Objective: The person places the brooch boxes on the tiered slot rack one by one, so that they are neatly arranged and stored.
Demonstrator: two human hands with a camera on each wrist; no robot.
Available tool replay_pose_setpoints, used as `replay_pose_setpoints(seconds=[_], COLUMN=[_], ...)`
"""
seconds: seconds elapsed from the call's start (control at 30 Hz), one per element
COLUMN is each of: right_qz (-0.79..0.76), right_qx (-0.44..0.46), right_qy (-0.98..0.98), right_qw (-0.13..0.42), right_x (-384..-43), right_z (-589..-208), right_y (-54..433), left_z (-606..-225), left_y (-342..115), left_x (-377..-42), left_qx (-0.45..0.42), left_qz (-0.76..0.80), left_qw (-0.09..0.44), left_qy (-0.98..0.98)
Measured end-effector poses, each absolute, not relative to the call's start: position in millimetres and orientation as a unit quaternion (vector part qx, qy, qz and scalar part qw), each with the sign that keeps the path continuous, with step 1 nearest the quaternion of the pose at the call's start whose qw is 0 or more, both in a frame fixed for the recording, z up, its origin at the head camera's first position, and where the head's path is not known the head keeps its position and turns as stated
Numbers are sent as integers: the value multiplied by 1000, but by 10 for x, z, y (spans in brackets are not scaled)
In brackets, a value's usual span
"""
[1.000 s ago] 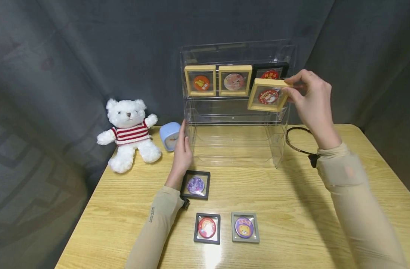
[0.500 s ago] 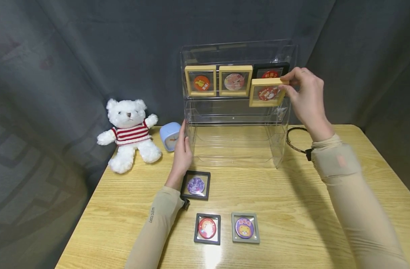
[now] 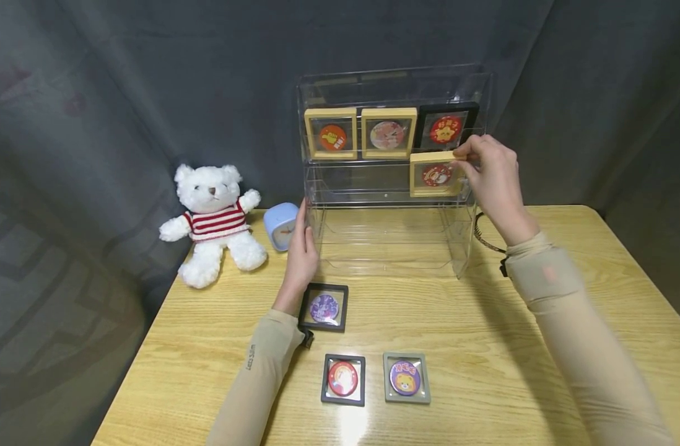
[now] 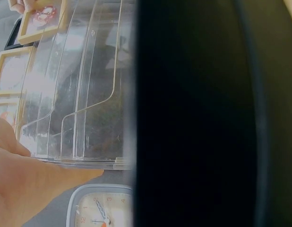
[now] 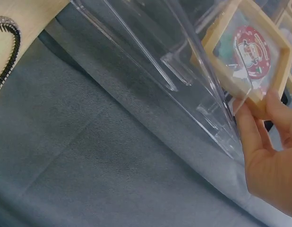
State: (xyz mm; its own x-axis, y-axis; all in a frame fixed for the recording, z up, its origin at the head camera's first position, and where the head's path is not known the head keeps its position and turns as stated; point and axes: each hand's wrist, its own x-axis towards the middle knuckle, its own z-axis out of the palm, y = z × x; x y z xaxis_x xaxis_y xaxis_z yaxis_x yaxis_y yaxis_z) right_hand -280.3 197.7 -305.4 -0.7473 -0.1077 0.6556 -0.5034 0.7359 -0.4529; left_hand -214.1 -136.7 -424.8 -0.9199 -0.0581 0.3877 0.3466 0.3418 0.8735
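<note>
Yellow frame [image 3: 437,174] pinched by raised right fingers [image 5: 250,132].

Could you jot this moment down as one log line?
Right hand: pinches yellow frame | Left hand: touches clear rack's side | Table: three framed badges

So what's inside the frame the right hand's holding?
Inside the yellow frame is a red badge with a pale figure. The badge hides its own back and anything directly behind it.

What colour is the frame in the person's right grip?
Pale yellow; the frame shows best in the head view.
</note>
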Motion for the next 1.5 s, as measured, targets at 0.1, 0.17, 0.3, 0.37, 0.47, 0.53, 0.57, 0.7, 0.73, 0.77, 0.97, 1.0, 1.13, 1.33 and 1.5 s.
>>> replay_pose_setpoints(seconds=[0.1, 0.17, 0.3, 0.37, 0.47, 0.53, 0.57, 0.7, 0.73, 0.77, 0.97, 1.0, 1.13, 1.33, 1.5], right_qz=[314, 311, 304, 298, 292, 289, 289, 289, 290, 291, 287, 285, 273, 272, 287], right_qx=[178, 180, 184, 184, 184, 182, 179, 170, 168, 166, 164, 161, 147, 144, 155], right_qy=[-877, -876, -876, -876, -877, -879, -880, -884, -884, -885, -886, -888, -893, -889, -880], right_qw=[318, 322, 328, 331, 334, 333, 331, 327, 325, 325, 324, 324, 325, 340, 345], right_x=[-2803, -2803, -2795, -2786, -2768, -2760, -2757, -2743, -2737, -2731, -2699, -2695, -2671, -2620, -2524], right_z=[-3085, -3103, -3143, -3160, -3169, -3168, -3168, -3164, -3164, -3161, -3142, -3139, -3121, -3083, -3038], right_y=[1973, 1972, 1969, 1966, 1962, 1959, 1958, 1957, 1956, 1954, 1940, 1937, 1925, 1910, 1847], left_z=[-4245, -4238, -4235, -4239, -4243, -4244, -4244, -4249, -4251, -4251, -4258, -4259, -4259, -4261, -4265], left_y=[-1367, -1366, -1369, -1369, -1370, -1369, -1369, -1369, -1370, -1371, -1371, -1370, -1374, -1375, -1384], left_x=[-2137, -2133, -2137, -2141, -2145, -2147, -2147, -2152, -2154, -2154, -2159, -2160, -2158, -2166, -2168], left_qx=[-90, -89, -87, -87, -88, -86, -86, -87, -88, -88, -89, -89, -89, -92, -92], left_qz=[-567, -566, -565, -565, -565, -565, -564, -562, -562, -562, -560, -560, -562, -564, -565], left_qw=[178, 178, 177, 177, 175, 174, 174, 175, 175, 175, 177, 177, 177, 177, 181], left_qy=[-800, -800, -801, -801, -801, -802, -802, -804, -803, -804, -804, -804, -803, -801, -800])
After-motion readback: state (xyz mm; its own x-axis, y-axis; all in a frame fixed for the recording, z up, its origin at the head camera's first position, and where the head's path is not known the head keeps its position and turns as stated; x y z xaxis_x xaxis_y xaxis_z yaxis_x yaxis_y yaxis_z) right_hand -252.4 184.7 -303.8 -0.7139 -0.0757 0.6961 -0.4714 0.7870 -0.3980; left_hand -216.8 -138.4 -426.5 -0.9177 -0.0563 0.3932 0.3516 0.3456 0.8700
